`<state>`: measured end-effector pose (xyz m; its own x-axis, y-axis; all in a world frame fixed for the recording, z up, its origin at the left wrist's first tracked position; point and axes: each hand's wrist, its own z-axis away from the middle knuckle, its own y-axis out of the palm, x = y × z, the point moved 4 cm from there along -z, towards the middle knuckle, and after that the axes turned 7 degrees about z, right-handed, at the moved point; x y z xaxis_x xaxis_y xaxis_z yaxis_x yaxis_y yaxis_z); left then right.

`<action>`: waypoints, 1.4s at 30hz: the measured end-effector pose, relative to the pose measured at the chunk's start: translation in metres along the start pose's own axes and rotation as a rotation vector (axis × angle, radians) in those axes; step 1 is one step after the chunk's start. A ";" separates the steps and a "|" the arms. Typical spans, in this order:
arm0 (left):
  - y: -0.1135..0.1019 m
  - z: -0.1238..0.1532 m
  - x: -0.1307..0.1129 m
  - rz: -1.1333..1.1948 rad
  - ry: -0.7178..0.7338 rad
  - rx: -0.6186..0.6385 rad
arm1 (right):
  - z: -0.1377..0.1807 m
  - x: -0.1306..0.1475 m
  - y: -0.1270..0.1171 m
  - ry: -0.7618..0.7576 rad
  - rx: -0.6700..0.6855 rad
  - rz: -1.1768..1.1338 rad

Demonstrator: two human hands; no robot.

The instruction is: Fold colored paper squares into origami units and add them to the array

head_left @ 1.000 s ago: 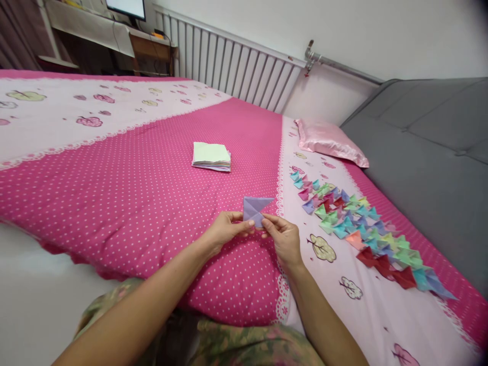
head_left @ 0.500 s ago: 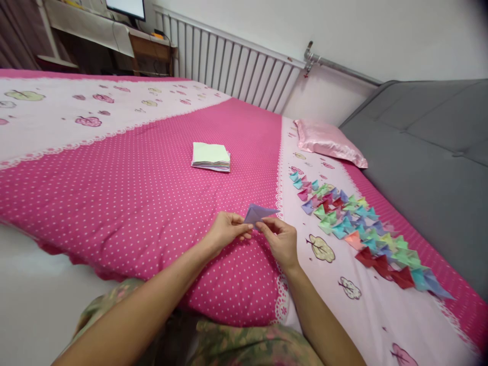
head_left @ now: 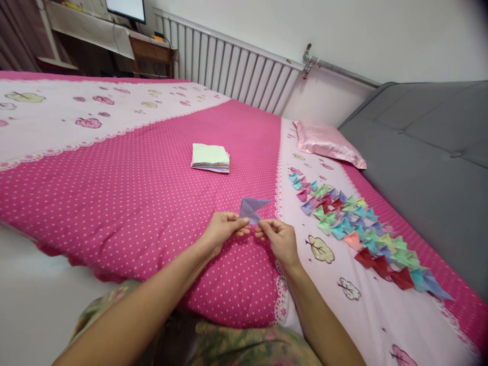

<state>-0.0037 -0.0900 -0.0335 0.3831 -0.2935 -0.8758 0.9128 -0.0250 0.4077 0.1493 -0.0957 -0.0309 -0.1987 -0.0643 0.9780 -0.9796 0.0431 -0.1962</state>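
Observation:
A folded purple paper is held up just above the pink dotted bedspread. My left hand pinches its lower left edge and my right hand pinches its lower right edge, both with fingers closed on it. A stack of coloured paper squares with a pale green sheet on top lies farther out on the bed. To the right of my hands, several folded paper pieces in many colours lie in a long band.
A pink satin pillow lies at the head of the bed against a grey padded headboard. A white radiator lines the far wall. A desk with a monitor stands at the back left.
The purple paper lay flatter and pointed right half a second ago; now it stands upright again, shifted slightly left, with both hands still pinching it.

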 end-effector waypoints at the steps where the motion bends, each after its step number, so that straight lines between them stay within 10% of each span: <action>1: 0.000 0.000 0.000 0.000 -0.005 -0.005 | 0.001 0.000 -0.001 0.007 -0.009 0.011; 26: 0.007 0.004 -0.006 0.020 0.011 0.185 | 0.005 0.017 0.001 -0.213 0.150 -0.170; 42: 0.002 0.013 -0.001 -0.027 -0.343 0.519 | 0.007 0.022 0.005 -0.336 0.506 0.062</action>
<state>-0.0043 -0.1024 -0.0281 0.2148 -0.5747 -0.7897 0.7005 -0.4728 0.5346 0.1394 -0.1036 -0.0108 -0.1733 -0.3913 0.9038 -0.8420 -0.4171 -0.3421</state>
